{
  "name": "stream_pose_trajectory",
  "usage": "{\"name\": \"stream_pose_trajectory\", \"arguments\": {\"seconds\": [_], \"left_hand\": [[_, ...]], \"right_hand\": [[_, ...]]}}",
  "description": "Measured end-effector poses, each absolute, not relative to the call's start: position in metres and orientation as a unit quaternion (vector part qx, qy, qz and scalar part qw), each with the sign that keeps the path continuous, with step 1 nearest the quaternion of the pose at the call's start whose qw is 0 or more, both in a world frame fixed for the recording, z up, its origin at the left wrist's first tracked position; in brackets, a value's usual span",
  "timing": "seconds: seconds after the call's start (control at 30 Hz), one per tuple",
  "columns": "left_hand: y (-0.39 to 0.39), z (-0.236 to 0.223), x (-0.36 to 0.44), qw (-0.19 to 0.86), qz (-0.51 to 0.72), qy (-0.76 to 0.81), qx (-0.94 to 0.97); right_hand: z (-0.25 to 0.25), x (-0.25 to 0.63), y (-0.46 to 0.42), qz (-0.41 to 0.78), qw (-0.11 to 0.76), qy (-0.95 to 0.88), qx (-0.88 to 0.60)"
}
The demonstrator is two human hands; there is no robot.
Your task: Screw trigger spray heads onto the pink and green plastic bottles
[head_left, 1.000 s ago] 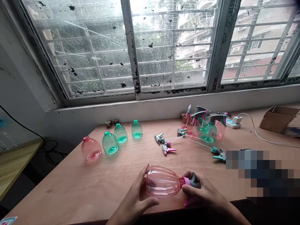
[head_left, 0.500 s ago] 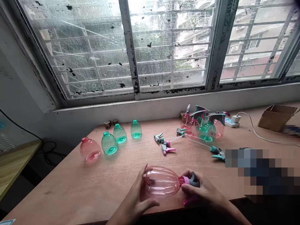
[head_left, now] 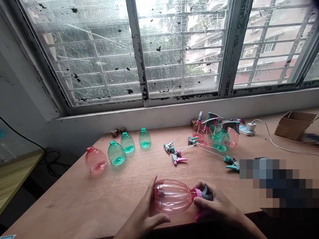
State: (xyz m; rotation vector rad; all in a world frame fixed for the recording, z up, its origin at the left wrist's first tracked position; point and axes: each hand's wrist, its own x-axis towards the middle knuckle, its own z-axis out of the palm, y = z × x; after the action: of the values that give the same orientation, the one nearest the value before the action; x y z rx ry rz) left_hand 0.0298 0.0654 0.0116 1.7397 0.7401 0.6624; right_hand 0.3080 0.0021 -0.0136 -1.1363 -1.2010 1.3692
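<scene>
A clear pink spray bottle (head_left: 173, 196) lies sideways in front of me, its base to the left and its pink collar (head_left: 197, 193) to the right. My left hand (head_left: 147, 207) cups the base end, fingers behind it and thumb stretched out below. My right hand (head_left: 219, 200) is closed round the grey spray head (head_left: 207, 193) at the collar. Part of the pink trigger shows under that hand. Beyond the bottle lie loose spray heads: a pink-and-grey one (head_left: 177, 158) and several teal-and-grey ones, such as the one on the left (head_left: 169, 147).
On the left stand several bottles without heads: a pink one (head_left: 96, 161) and green ones, such as the nearest (head_left: 116, 153). Several bottles with heads, including a green one (head_left: 221, 139), cluster at back right. Beyond are a power strip (head_left: 247, 130) and a cardboard box (head_left: 295, 126).
The bottle's body has turned slightly, with its base end a little lower than before. Both hands keep nearly the same place and hold. The other bottles and spray heads have not moved.
</scene>
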Motion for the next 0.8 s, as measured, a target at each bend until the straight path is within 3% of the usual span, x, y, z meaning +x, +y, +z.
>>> {"name": "stream_pose_trajectory", "arguments": {"seconds": [0.17,0.4,0.8], "left_hand": [[0.0685,0.0089,0.0293,0.491,0.295,0.331,0.750],[0.0648,0.0118,0.0279,0.537,0.274,0.308,0.736],[0.0648,0.0119,0.0297,0.511,0.274,0.314,0.752]], "right_hand": [[-0.0131,0.3087,0.0023,0.562,0.478,-0.489,-0.466],[-0.0128,0.3081,0.0026,0.546,0.478,-0.496,-0.476],[-0.0114,0.3095,0.0012,0.546,0.477,-0.495,-0.478]]}}
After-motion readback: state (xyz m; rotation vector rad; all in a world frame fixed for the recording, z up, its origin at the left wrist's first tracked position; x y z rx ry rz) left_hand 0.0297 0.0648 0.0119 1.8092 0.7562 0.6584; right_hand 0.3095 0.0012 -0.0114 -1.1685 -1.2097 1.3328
